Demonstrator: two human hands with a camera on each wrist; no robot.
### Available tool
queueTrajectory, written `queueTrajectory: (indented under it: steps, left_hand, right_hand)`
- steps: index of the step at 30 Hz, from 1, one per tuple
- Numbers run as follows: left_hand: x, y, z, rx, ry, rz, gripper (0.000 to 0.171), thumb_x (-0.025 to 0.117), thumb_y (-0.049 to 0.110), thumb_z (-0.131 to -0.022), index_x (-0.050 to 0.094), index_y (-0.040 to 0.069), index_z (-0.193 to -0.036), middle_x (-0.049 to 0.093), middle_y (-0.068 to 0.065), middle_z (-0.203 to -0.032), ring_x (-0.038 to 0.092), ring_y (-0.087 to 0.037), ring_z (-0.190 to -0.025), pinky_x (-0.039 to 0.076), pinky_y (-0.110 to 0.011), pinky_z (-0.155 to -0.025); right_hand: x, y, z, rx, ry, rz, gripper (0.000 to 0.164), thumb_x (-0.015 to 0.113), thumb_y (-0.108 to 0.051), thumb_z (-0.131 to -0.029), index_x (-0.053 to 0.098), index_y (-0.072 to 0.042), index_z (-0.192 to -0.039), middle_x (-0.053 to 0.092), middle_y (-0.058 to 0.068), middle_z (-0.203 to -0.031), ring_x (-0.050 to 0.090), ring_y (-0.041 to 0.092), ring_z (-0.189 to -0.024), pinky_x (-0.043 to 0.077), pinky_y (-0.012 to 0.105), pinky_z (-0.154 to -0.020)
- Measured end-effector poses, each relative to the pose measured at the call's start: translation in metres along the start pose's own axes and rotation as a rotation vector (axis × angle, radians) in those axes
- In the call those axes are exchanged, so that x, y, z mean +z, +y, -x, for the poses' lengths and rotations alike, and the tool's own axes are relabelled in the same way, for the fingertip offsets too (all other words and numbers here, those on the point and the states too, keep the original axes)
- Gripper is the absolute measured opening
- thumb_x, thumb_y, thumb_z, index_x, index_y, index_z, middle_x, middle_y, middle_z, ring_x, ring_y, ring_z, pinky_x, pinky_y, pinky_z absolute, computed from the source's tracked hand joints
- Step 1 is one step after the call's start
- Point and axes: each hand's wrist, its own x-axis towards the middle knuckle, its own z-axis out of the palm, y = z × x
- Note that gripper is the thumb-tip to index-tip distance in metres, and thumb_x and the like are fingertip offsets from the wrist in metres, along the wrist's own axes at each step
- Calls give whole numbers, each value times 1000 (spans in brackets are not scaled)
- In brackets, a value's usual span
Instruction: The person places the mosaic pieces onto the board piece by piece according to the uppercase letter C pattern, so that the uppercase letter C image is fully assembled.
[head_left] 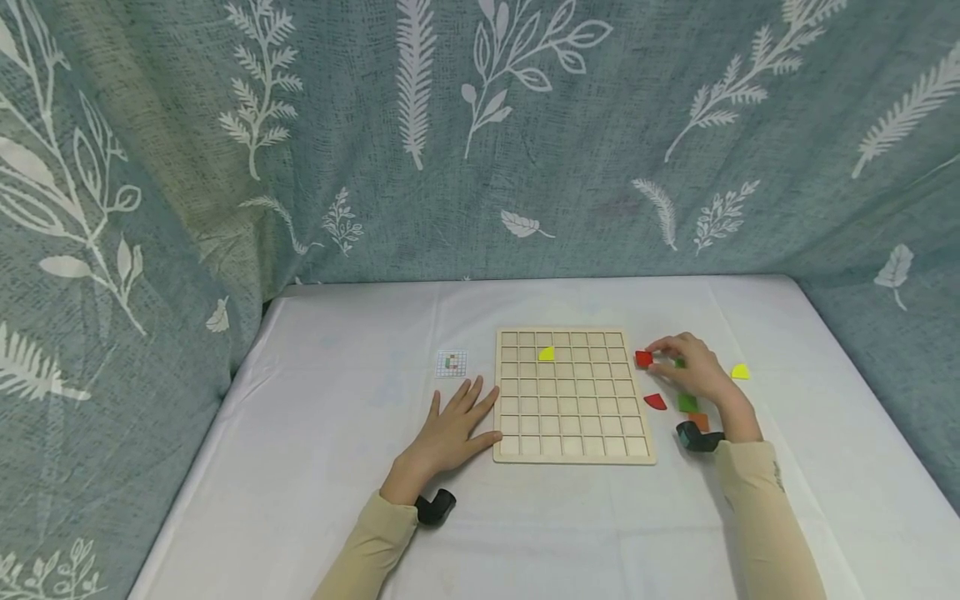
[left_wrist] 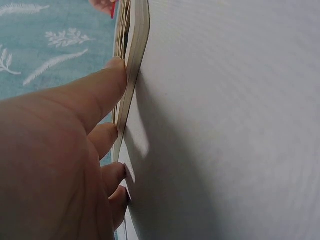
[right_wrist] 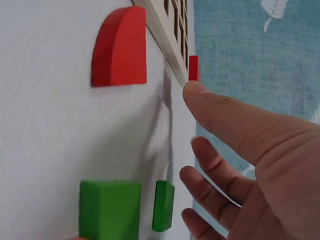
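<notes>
My right hand (head_left: 693, 367) pinches a small red block (head_left: 643, 359) between thumb and fingers, just off the right edge of a wooden grid board (head_left: 576, 459). In the right wrist view the red block (right_wrist: 194, 67) shows at the thumb tip, while the other fingers curve loosely below. A yellow quarter-round block (head_left: 547, 354) sits in the board's second row. My left hand (head_left: 448, 435) lies with fingers spread, thumb and index tip at the board's left edge. From the left wrist, the thumb (left_wrist: 97, 92) touches the board's side (left_wrist: 135, 55).
Under and near the right hand lie a red quarter-round block (head_left: 655, 402), green blocks (head_left: 687, 403) and an orange block (head_left: 698, 422). Another yellow block (head_left: 740, 372) lies farther right. A small pattern card (head_left: 452, 363) is left of the board. A leaf-print curtain (head_left: 450, 208) hangs behind.
</notes>
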Motion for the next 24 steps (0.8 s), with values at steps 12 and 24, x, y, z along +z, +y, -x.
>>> queueTrajectory:
  steps: [12, 24]
  left_hand:
    - [-1, 1, 1, -2, -1, -2, 64, 49, 45, -93, 28, 16, -147, 17, -13, -154, 11, -32, -142, 3, -64, -108]
    - [-1, 1, 0, -8, -3, 5, 64, 49, 45, -93, 29, 16, -147, 18, -13, -154, 11, -32, -142, 3, -64, -108]
  right_hand:
    - [4, -10, -5, -83, 20, -21, 30, 65, -22, -88, 61, -6, -113, 51, 19, -106, 47, 37, -101, 38, 55, -85]
    - [7, -27, -14, -118, -3, -50, 28, 64, -19, -89, 60, -6, -113, 51, 19, -108, 47, 36, -101, 38, 53, -85]
